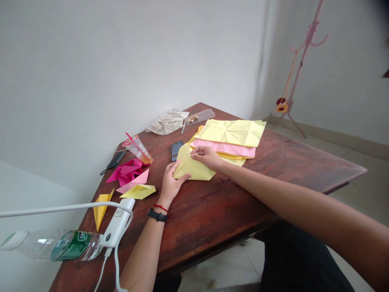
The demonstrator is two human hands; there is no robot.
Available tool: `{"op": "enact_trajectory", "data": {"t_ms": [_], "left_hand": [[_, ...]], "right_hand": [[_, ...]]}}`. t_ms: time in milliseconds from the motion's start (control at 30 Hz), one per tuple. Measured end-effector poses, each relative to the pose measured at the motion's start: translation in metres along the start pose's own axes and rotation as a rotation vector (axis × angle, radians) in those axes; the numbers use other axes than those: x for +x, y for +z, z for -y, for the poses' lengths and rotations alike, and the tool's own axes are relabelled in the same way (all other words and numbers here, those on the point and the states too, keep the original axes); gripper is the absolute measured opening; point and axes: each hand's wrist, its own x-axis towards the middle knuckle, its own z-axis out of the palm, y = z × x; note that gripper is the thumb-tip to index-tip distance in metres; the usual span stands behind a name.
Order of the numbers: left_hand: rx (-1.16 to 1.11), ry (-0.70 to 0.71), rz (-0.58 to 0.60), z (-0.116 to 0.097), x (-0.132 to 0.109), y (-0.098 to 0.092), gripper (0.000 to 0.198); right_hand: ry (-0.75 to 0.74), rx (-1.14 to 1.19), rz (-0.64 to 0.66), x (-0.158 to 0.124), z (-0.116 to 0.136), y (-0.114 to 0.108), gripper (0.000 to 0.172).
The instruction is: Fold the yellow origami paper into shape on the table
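Observation:
A partly folded yellow paper [194, 167] lies on the dark red wooden table [219, 211]. My left hand [170, 183] rests on its near left edge, fingers pressed down on the sheet and the thumb along its lower edge. My right hand [206, 156] pinches the paper's upper edge with closed fingers. Just behind lies a stack of creased yellow and pink sheets [232, 138].
Folded pink paper pieces [127, 172] and yellow paper pieces [138, 191] lie at the left. A tipped plastic cup with a straw [138, 149], a phone [176, 150], a cloth [167, 121], a clear case [200, 117], a plastic bottle [54, 245] and a white charger with cable [117, 223] are also there. A pink coat stand [299, 69] stands in the corner.

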Motion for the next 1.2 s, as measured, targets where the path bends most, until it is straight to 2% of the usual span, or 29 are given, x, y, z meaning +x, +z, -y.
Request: {"op": "enact_trajectory", "data": {"t_ms": [100,233,333,600,800,967,1200], "left_hand": [[-0.001,0.013,0.039,0.003,-0.001,0.001,0.068],[-0.139,-0.018,0.131,0.006,-0.002,0.004,0.077],[-0.187,-0.053,0.151,0.005,-0.003,0.005,0.083],[-0.204,-0.092,0.107,0.001,-0.001,0.004,0.071],[-0.292,-0.174,0.038,-0.002,0.002,0.004,0.053],[-0.335,-0.282,-0.03,-0.003,0.002,0.003,0.05],[-0.377,-0.326,-0.147,-0.003,0.003,-0.001,0.047]], "right_hand": [[0.001,0.018,0.02,-0.001,0.0,0.0,0.026],[0.008,0.04,0.068,-0.003,0.003,0.001,0.028],[0.012,0.076,0.115,-0.008,0.011,0.001,0.032],[0.048,0.132,0.147,-0.014,0.023,0.002,0.049],[0.007,0.161,0.099,-0.005,0.014,-0.001,0.042],[0.001,0.196,0.022,-0.001,0.013,-0.002,0.034],[-0.021,0.002,-0.078,0.0,0.016,-0.002,0.036]]}}
